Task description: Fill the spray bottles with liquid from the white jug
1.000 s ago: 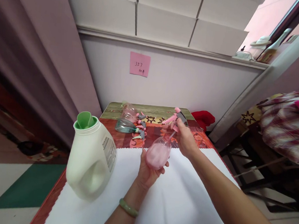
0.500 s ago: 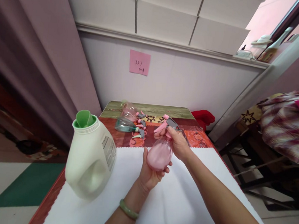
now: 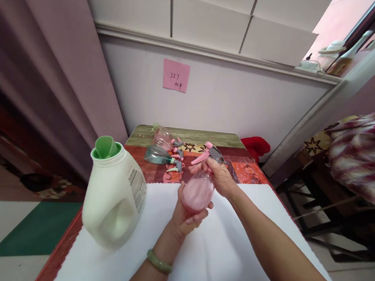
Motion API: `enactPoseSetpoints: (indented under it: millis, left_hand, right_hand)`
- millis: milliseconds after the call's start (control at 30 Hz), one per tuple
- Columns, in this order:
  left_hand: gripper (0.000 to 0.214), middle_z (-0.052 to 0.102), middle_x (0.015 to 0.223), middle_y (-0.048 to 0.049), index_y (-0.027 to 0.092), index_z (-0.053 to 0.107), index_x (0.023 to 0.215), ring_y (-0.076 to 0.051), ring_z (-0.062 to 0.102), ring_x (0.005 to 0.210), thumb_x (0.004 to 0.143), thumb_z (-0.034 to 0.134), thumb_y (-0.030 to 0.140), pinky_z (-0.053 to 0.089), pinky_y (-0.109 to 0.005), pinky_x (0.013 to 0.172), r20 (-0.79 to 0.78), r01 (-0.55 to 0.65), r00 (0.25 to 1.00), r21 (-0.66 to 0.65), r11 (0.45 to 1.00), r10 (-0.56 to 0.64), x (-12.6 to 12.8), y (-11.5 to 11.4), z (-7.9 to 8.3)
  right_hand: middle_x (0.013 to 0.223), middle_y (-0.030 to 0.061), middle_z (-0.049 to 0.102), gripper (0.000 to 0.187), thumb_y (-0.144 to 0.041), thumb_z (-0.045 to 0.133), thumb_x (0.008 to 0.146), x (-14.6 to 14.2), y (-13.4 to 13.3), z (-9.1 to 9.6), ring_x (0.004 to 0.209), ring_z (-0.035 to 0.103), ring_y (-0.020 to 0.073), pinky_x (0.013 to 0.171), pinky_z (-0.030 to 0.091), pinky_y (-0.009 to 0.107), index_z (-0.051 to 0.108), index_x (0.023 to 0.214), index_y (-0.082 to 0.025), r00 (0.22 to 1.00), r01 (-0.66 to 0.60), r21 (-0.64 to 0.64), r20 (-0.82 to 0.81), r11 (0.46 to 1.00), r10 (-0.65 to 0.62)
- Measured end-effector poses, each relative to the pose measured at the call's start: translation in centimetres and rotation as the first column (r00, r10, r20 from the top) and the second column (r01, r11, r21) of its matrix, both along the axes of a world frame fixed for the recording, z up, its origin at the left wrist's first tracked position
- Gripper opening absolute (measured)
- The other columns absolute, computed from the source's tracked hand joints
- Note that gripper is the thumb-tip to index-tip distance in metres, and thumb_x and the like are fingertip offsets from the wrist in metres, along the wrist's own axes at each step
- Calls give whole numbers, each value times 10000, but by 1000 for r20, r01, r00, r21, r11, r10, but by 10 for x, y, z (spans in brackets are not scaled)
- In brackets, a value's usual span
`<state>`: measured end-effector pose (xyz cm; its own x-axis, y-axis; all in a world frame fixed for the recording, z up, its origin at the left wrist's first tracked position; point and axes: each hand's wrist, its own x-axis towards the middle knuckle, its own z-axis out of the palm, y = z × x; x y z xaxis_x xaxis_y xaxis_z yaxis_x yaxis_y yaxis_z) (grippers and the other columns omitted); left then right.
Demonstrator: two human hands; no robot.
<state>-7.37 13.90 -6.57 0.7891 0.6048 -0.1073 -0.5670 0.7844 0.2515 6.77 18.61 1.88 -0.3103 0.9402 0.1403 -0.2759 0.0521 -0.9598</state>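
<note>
A pink see-through spray bottle [image 3: 198,191] with a pink and grey trigger head is held tilted above the white cloth. My left hand [image 3: 186,214] cups its round body from below, fingers wrapped around the base. Higher up, my right hand [image 3: 219,174] grips the neck just under the trigger head, its fingers closed there. To the left stands a large pale jug [image 3: 113,199] with its mouth uncapped and a green scoop or cup [image 3: 105,147] sitting in the opening. Several more spray bottles, among them a green one [image 3: 156,154], lie on their sides at the back.
A white cloth [image 3: 230,249] covers the near part of the table, over a red patterned cover [image 3: 247,172]. Behind it rises a white wall with a pink note [image 3: 176,76]. Dark furniture piled with a plaid cloth [image 3: 363,160] stands to the right.
Both hands and the pink spray bottle have shifted slightly left and tilted a little more. The jug and the lying bottles stay in place; the camera view has moved a little.
</note>
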Motion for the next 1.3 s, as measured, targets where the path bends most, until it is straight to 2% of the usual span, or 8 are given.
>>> enactPoseSetpoints:
  millis: [267,433,667,833,900,1033,1167,1300]
  left_hand:
    - [850,717,799,-146,109,636,1113,-103,490,369,794,396,859,174,-193,275,-198,-226,946,170,959,258,3,-2,10]
    - [762,690,773,-90,157,586,1198,-144,552,472,838,405,803,284,-220,360,-291,-467,749,407,785,596,18,-7,8]
    - [894,592,1225,-115,217,523,1211,-332,597,1146,471,923,517,489,-485,976,-215,-531,168,802,272,962,17,-5,-17]
    - [997,546,1360,-176,256,373,1452,-362,562,1265,620,912,360,482,-571,1012,359,165,-253,931,-326,898,15,1,-28]
    - [990,484,1458,-199,284,323,1511,-363,518,1325,690,875,269,491,-577,1005,527,361,-285,833,-420,801,15,1,-27]
    - [1059,316,1595,-196,300,286,1551,-363,398,1428,677,874,187,460,-565,1050,571,377,-303,807,-455,763,19,-7,-20]
    - [1169,93,1674,-217,251,111,1607,-413,143,1538,718,748,663,286,-638,1156,461,140,-158,886,-442,873,27,-21,-11]
    - [1027,53,1712,-128,331,95,1609,-351,85,1560,784,376,876,238,-584,1193,38,-504,141,863,39,989,35,-27,5]
  right_hand:
    - [847,60,790,467,-672,684,786,-7,0,2,809,712,261,719,536,360,582,667,-232,985,171,-75,5,982,-171]
    - [797,46,785,464,-674,704,753,-9,0,4,815,717,260,738,525,353,575,665,-237,955,286,-124,-46,950,-294]
    - [796,49,790,474,-680,726,723,-10,-3,7,784,714,257,728,525,355,578,668,-234,942,312,-219,-54,925,-330]
    - [801,49,788,469,-659,753,707,-13,-7,9,763,719,251,705,526,349,568,664,-230,930,318,-285,-91,904,-356]
    - [778,46,783,469,-658,759,701,-16,-9,9,762,722,251,694,526,343,567,664,-231,914,338,-303,-123,891,-388]
    - [712,28,761,448,-635,762,720,-21,-13,7,756,724,247,683,530,333,568,668,-234,892,322,-316,-216,893,-398]
    - [680,12,740,416,-589,752,760,-18,-14,5,752,719,237,703,538,335,561,657,-234,878,322,-258,-280,911,-389]
    - [676,6,730,397,-583,719,795,-9,-10,4,791,709,236,754,536,346,563,664,-241,882,382,-116,-252,917,-399]
